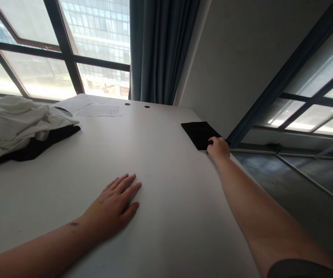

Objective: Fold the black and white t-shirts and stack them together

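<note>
My left hand [117, 200] lies flat on the white table [154, 181], palm down with its fingers spread and nothing in it. At the table's right edge, my right hand [218, 148] is on the near right corner of a flat black piece [196, 133], which looks like folded cloth. The thumb and fingers are bent together on that corner. The black piece lies flat on the table, and part of its right side is hidden behind the hand.
White cloth [16, 119] is heaped on black cloth [50, 143] at the far left. Printed papers [99, 110] lie at the back, left of two round holes. A curtain [160, 50] hangs behind the table. The table's right edge drops to a grey floor.
</note>
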Action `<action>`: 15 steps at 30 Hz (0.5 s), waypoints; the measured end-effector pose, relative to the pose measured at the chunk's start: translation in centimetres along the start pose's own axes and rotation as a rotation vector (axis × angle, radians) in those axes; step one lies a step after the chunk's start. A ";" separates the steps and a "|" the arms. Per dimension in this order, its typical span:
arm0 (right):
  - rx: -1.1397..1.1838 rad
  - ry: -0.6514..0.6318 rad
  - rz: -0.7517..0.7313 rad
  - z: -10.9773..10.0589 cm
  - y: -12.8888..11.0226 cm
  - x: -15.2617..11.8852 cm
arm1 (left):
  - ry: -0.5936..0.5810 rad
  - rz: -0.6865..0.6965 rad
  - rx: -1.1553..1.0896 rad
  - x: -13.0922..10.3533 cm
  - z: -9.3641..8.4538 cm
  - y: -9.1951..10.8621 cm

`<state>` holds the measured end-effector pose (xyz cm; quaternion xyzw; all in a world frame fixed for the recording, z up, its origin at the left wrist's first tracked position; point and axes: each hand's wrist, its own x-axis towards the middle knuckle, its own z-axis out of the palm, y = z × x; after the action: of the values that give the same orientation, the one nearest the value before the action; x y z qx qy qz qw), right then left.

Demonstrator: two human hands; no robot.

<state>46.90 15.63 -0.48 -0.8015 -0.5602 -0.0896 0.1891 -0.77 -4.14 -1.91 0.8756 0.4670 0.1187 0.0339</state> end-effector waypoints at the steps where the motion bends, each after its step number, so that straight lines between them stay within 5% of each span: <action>1: -0.046 -0.046 -0.074 0.0 -0.5 -0.2 | 0.005 0.004 -0.003 0.0 0.0 0.0; 5: -0.166 -0.182 -0.188 0.5 -1.2 -0.2 | 0.013 0.004 -0.014 -0.1 0.2 0.0; 15: -0.123 -0.133 -0.147 3.6 -1.4 3.7 | -0.032 -0.015 -0.027 0.1 -0.2 0.3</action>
<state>46.64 20.72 -2.19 -0.7724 -0.6223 -0.0840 0.0950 -0.56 -4.24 -1.61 0.8733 0.4713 0.1107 0.0541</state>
